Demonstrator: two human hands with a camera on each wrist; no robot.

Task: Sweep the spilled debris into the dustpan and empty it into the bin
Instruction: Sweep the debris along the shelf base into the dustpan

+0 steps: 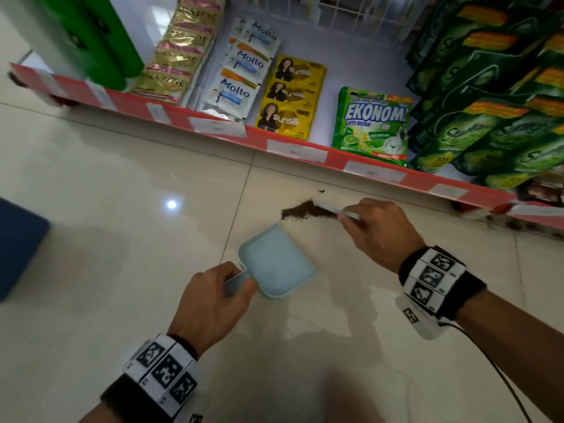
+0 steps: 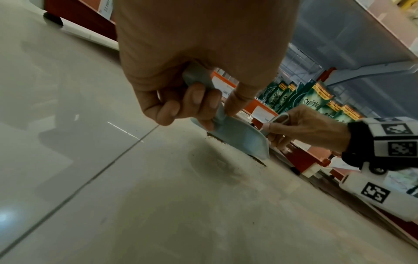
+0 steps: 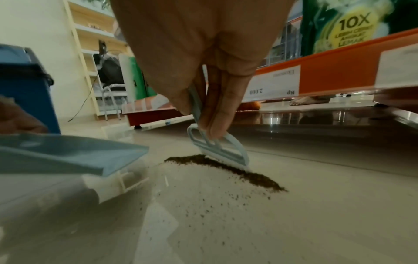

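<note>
Gripping dustpan [image 1: 276,264] handle, left hand [image 1: 210,303]; right hand [image 1: 378,233] pinches brush [image 3: 217,148].

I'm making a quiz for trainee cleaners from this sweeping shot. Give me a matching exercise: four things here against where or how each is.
Things:
1. dustpan
2. brush
3. debris
4. bin

States:
A. dark line on the floor tiles
B. blue, standing behind the dustpan
C. held by the left hand, pan empty
D. held by the right hand, touching the debris

Pairs: 1-C, 2-D, 3-A, 4-B
</note>
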